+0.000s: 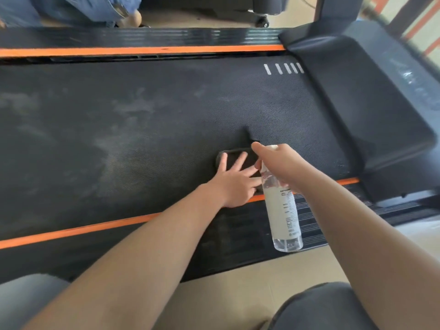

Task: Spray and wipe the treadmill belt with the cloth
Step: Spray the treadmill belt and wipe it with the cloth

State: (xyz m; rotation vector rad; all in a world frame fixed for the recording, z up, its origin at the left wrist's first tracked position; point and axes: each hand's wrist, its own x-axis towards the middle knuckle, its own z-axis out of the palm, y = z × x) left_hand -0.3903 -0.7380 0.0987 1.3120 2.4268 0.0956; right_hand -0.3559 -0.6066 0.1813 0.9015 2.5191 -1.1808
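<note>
The black treadmill belt (147,120) stretches across the view, with pale dusty smears on its left and middle. My left hand (234,184) lies flat with spread fingers on a dark cloth (234,155) at the belt's near edge. My right hand (279,163) grips the neck of a clear spray bottle (283,210) with a white label, its index finger raised over the nozzle. The bottle hangs tilted above the near side rail, just right of the cloth.
Orange stripes (78,231) run along both side rails. The dark motor cover (371,110) rises at the right end. A person in jeans (71,9) is beyond the far rail, beside a wheeled base (262,20). My knees show at the bottom, over beige floor (238,294).
</note>
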